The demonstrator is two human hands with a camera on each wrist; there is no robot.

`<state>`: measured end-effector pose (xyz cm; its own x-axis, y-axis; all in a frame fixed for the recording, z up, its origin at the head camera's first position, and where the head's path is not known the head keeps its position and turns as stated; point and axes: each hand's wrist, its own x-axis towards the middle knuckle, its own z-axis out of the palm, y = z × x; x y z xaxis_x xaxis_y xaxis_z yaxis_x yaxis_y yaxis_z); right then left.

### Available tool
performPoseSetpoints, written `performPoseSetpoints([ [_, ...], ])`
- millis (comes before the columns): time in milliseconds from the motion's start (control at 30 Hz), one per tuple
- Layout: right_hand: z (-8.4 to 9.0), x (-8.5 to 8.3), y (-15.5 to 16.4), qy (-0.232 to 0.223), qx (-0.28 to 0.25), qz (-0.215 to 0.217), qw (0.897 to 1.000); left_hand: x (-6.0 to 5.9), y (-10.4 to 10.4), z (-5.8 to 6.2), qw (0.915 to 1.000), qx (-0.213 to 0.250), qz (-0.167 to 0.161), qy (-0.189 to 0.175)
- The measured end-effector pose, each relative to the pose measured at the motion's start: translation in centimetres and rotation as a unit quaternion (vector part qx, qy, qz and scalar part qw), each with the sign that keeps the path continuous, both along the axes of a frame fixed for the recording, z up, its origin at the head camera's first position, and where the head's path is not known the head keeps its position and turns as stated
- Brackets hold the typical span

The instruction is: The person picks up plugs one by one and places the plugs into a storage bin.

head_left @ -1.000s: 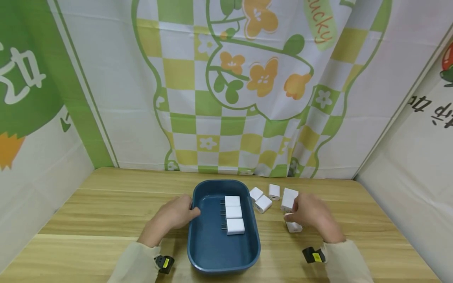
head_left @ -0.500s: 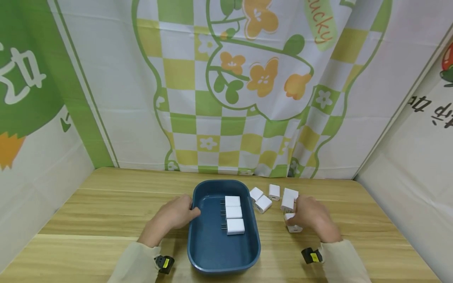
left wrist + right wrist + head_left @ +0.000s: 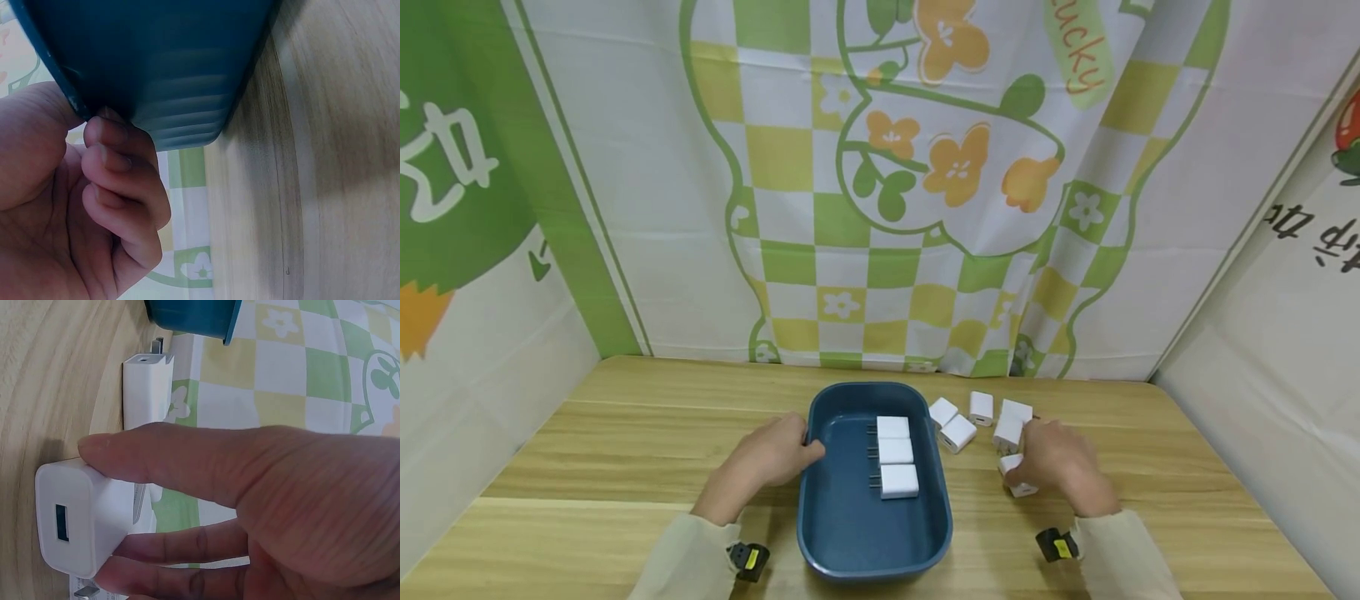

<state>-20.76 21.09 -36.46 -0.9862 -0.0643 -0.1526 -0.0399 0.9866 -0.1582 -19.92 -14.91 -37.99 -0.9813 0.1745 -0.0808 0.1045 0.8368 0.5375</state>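
My left hand grips the left rim of a dark blue plastic basin; in the left wrist view its thumb lies over the rim with curled fingers below. Three white charger plugs lie in a column inside the basin, prongs pointing left. To the right of the basin, my right hand pinches a white charger plug on the table. Up close in the right wrist view, the thumb is on one side of this charger, fingers on the other, its USB port facing the camera.
Several more white charger plugs lie between basin and right hand, including a pair by the basin's rim, one behind and others beside the fingers. A printed curtain hangs behind the wooden table.
My right hand has shifted slightly left and closed round the near charger plug, which has moved a little left and turned. The left hand and basin have stayed still.
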Motion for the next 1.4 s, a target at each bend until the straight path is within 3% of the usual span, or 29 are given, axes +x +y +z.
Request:
performPoseSetpoints([
  [400,-0.2,0.2,-0.8,0.011,0.034,0.006,0.999,0.0,0.1,0.0,1.0000,0.005,0.003,-0.002],
  [1133,0.0,0.4,-1.2,0.015,0.027,0.013,0.999,0.0,0.0,-0.1,1.0000,0.003,0.004,-0.001],
  [1400,1.0,0.8,-1.0,0.054,0.008,0.028,0.998,0.0,0.0,0.0,1.0000,0.002,0.005,-0.002],
])
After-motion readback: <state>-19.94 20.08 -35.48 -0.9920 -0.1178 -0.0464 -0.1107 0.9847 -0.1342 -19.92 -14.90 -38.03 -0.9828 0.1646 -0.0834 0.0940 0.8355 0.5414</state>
